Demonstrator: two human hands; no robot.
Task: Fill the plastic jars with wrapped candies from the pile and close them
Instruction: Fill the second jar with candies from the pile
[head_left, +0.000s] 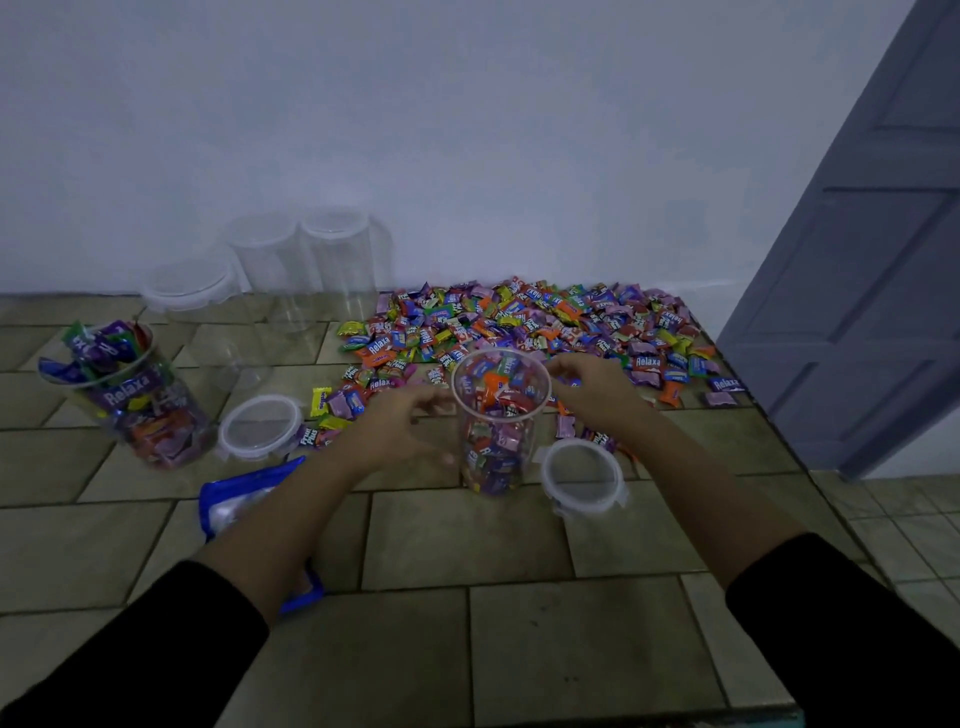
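A clear plastic jar (500, 441) stands open in the middle of the tiled table, packed with wrapped candies almost to its rim. My left hand (405, 428) cups the jar's left side, fingers near the rim and thumb lower on the wall. My right hand (595, 389) hovers at the jar's right rim over the edge of the candy pile (524, 327), fingers curled downward; whether they hold candy is hidden. A round clear lid (583, 475) lies just right of the jar. Another lid (260, 427) lies to the left.
A second open jar (132, 400), heaped with candies, stands at the far left. Three empty clear jars (291, 270) stand at the back against the wall. A blue bag (241, 501) lies under my left forearm. The table's right edge (789, 457) drops to the floor beside a grey door (872, 249).
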